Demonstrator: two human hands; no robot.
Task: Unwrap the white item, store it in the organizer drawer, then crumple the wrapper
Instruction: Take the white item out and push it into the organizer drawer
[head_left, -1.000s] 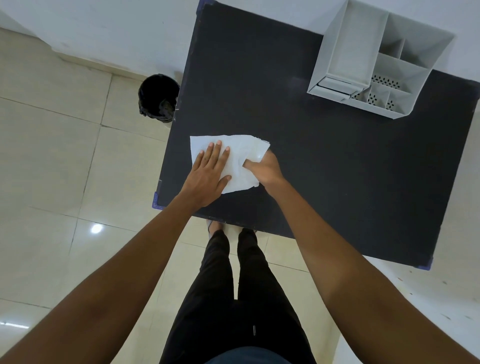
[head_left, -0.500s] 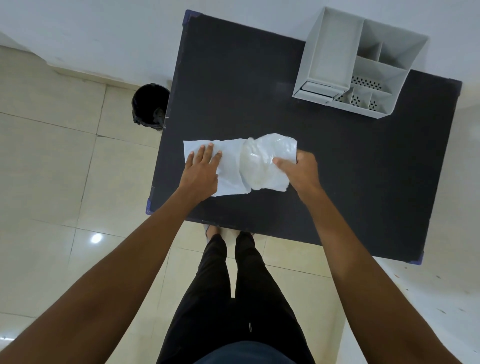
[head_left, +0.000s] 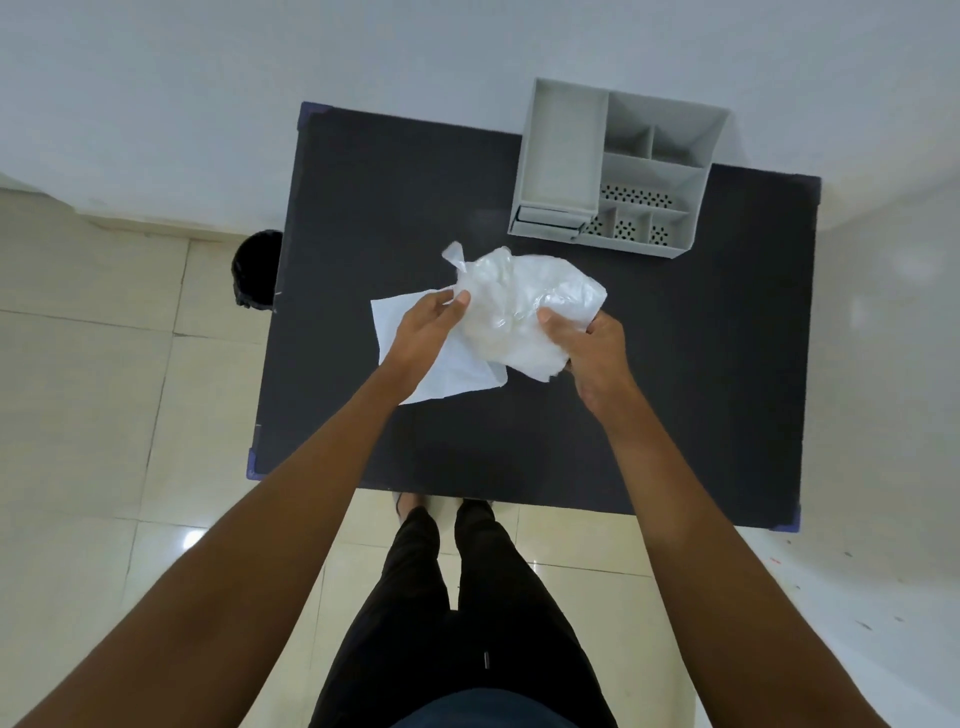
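Left hand: fingertips pinching the left edge of the clear plastic wrapper
Right hand: gripping the wrapper's right side, thumb on top
Wrapper: bunched, lifted above the desk between both hands
White item: flat sheet on the desk, partly under the left hand and wrapper
Organizer: far right of desk, drawer at its front left
Bin: on the floor, left of desk

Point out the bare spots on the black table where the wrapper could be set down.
The black table is bare along its near edge below both hands, across its right side below the grey plastic organizer, and at its far left corner. The middle is crowded: the flat white sheet and crinkled clear plastic wrapper lie there.
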